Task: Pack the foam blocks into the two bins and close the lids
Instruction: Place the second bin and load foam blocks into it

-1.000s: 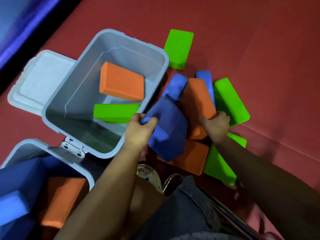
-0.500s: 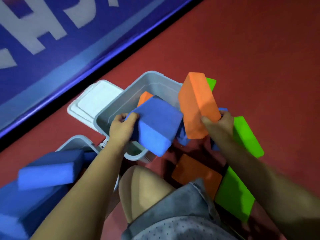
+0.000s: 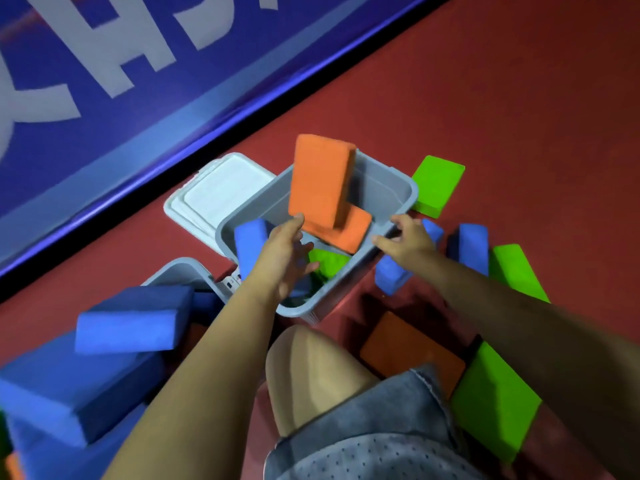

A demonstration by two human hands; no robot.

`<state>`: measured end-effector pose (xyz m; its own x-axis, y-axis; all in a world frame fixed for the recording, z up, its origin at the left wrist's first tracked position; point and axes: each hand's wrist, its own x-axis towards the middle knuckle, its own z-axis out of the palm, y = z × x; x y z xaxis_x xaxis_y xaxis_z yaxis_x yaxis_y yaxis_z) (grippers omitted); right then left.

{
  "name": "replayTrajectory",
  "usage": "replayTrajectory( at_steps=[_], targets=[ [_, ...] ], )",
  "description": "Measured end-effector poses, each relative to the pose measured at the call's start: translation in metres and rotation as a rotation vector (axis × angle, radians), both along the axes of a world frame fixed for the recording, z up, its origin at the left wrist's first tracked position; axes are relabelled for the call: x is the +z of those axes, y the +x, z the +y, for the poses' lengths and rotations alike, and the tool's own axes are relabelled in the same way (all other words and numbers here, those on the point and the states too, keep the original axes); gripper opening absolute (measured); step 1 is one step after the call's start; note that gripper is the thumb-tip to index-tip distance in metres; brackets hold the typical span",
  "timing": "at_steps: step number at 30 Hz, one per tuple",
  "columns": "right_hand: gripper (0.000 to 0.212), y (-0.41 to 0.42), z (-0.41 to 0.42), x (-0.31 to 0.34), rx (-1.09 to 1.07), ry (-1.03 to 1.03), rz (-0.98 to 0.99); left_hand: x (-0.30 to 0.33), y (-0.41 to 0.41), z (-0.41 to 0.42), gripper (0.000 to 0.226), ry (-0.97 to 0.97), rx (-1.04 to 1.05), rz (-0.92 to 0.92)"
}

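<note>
A grey bin point(image 3: 401, 192) stands open on the red floor, its lid point(image 3: 221, 192) folded back to the left. Inside lie a blue block point(image 3: 251, 240), a flat orange block point(image 3: 343, 230) and a green block point(image 3: 329, 263). Another orange block point(image 3: 320, 180) is in the air above the bin, untouched by either hand. My left hand point(image 3: 285, 258) hovers open over the bin's near side. My right hand point(image 3: 407, 240) is open at the bin's right rim. A second bin point(image 3: 180, 271) at the lower left is heaped with blue blocks point(image 3: 131, 322).
Loose blocks lie on the floor right of the bin: green ones point(image 3: 438, 185) point(image 3: 516, 268) point(image 3: 495, 403), blue ones point(image 3: 391, 275) point(image 3: 469, 247) and an orange one point(image 3: 408, 351). My bare knee point(image 3: 311, 372) is below the bin. A blue wall with white lettering point(image 3: 104, 71) runs along the far left.
My left hand let go of the blue block, which now sits in the bin. My right hand released the orange block, which is now in the air above the bin. Both hands are open.
</note>
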<state>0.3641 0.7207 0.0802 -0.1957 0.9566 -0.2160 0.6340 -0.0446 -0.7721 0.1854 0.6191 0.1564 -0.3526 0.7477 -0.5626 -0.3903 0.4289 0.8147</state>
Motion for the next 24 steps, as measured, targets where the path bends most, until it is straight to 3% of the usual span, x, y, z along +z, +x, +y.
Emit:
replayTrajectory(
  at_steps=[8,13,19,24],
  targets=[
    [0.066,0.087,0.002,-0.081,-0.16,-0.238,-0.259,-0.046,0.048,0.04,0.031,-0.16,-0.194,-0.032],
    [0.077,0.126,0.01,-0.13,-0.302,-0.393,-0.394,-0.077,0.081,0.084,0.019,-0.255,-0.265,-0.109],
    [0.091,0.146,0.022,-0.177,-0.643,-0.435,-0.479,-0.119,0.115,0.113,0.045,-0.31,-0.259,-0.22],
    [0.107,0.142,0.037,-0.223,-0.621,-0.519,-0.475,-0.148,0.122,0.109,0.051,-0.398,-0.391,-0.167]
  ],
)
